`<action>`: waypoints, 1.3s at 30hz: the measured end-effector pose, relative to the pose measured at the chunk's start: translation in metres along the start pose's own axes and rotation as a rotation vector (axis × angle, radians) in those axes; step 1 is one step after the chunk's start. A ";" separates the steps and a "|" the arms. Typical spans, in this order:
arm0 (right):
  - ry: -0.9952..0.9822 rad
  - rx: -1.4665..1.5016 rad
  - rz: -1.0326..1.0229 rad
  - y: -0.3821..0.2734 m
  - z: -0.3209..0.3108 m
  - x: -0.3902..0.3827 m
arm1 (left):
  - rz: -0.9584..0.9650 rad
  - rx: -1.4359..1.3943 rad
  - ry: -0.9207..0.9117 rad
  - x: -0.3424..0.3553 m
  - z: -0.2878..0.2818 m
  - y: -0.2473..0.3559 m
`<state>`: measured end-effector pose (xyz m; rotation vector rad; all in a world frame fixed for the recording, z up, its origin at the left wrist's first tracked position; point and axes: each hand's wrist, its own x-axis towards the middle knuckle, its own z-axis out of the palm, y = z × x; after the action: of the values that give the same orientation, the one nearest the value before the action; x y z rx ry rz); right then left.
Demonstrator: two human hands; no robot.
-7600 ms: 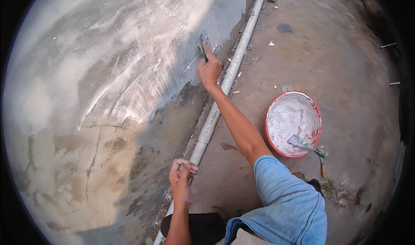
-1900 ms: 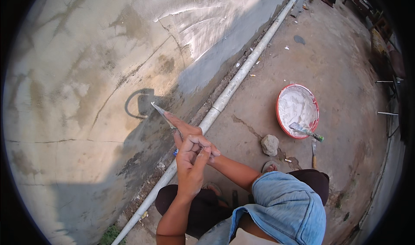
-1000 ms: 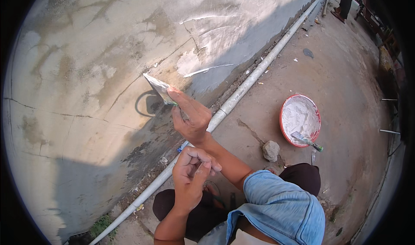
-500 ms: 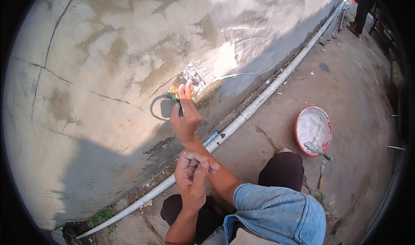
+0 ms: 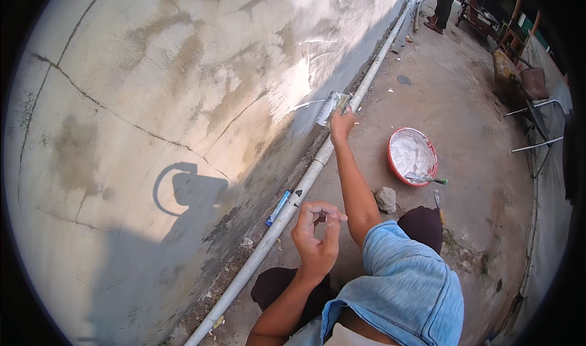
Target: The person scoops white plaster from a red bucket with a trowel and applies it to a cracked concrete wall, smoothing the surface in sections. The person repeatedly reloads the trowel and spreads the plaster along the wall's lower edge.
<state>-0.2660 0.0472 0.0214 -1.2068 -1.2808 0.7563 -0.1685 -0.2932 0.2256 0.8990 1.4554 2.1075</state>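
My right hand (image 5: 342,125) grips a wide putty knife (image 5: 329,109), its blade smeared with white. The blade is at the foot of the grey cracked wall (image 5: 183,71), close to the pale pipe (image 5: 268,239); I cannot tell whether it touches the wall. My left hand (image 5: 317,242) is raised over my knees, thumb and fingers curled into a loop with nothing visible in them and whitish residue on the skin. To the right, a red bowl (image 5: 390,158) holds white paste (image 5: 410,151). A second putty knife (image 5: 430,179) rests in it, handle over the rim.
A stone (image 5: 386,199) and a small yellow-handled tool (image 5: 440,208) lie near the bowl. A blue object (image 5: 278,209) sits between wall and pipe. A person's legs (image 5: 445,7) stand far off, near a wooden chair (image 5: 479,13). A metal-framed seat (image 5: 540,123) is at right.
My right hand has moved the putty knife right and down, from the sunlit wall to its shaded foot by the pipe. The left hand remains curled. The view has shifted rightward.
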 end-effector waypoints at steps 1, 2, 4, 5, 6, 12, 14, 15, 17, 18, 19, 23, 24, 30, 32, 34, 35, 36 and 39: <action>-0.102 0.000 0.038 -0.019 0.003 -0.015 | -0.033 0.020 -0.011 -0.002 -0.005 -0.001; -0.201 -0.001 0.082 -0.050 0.000 -0.032 | -0.047 -0.001 -0.007 -0.003 -0.008 -0.004; -0.215 0.084 -0.036 -0.089 -0.008 -0.048 | -0.052 -0.053 -0.007 0.001 -0.006 -0.007; -0.243 0.194 -0.052 -0.118 -0.012 -0.061 | -0.039 -0.063 -0.011 0.001 -0.008 -0.005; -0.271 0.300 -0.065 -0.148 -0.019 -0.078 | -0.034 -0.072 -0.013 0.001 -0.011 -0.004; -0.448 0.308 -0.660 -0.261 -0.078 -0.198 | 0.129 -0.163 0.000 -0.007 0.004 0.002; -0.464 0.381 -0.827 -0.254 -0.099 -0.213 | 0.211 -0.184 -0.011 -0.008 0.010 0.006; -0.480 0.455 -0.910 -0.256 -0.099 -0.218 | 0.278 -0.161 -0.015 -0.008 0.006 0.008; -0.328 0.543 -0.733 -0.239 -0.103 -0.187 | 0.351 -0.104 -0.063 -0.007 0.008 0.011; -0.227 0.566 -0.515 -0.226 -0.094 -0.164 | 0.358 -0.056 -0.107 -0.008 0.008 0.014; -0.135 0.587 -0.292 -0.212 -0.079 -0.137 | 0.367 -0.002 -0.145 -0.008 0.007 0.014; -0.072 0.337 -0.195 -0.185 -0.052 -0.037 | 0.323 0.004 -0.184 -0.012 0.026 0.009; -0.154 0.331 -0.172 -0.199 -0.044 -0.046 | 0.342 0.033 -0.189 -0.010 0.024 0.011; -0.266 0.551 -0.784 -0.279 -0.065 -0.164 | 0.292 0.013 -0.034 -0.011 0.044 0.004; -0.337 0.600 -0.885 -0.282 -0.084 -0.168 | 0.336 0.025 -0.055 -0.008 0.049 -0.002; -0.318 0.586 -0.558 -0.265 -0.097 -0.134 | 0.363 0.143 -0.051 -0.007 0.044 0.000; -0.280 0.514 -0.383 -0.244 -0.092 -0.102 | 0.366 0.189 -0.053 -0.008 0.043 0.000; -0.277 0.458 -0.157 -0.226 -0.087 -0.064 | 0.365 0.175 -0.028 -0.008 0.044 0.002; 0.094 0.290 -0.088 -0.111 -0.031 0.057 | 0.349 0.116 0.002 -0.010 0.055 0.005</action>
<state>-0.2459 0.0644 0.1473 -0.9353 -1.0973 0.7819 -0.1217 -0.2657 0.2412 1.2756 1.5242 2.2825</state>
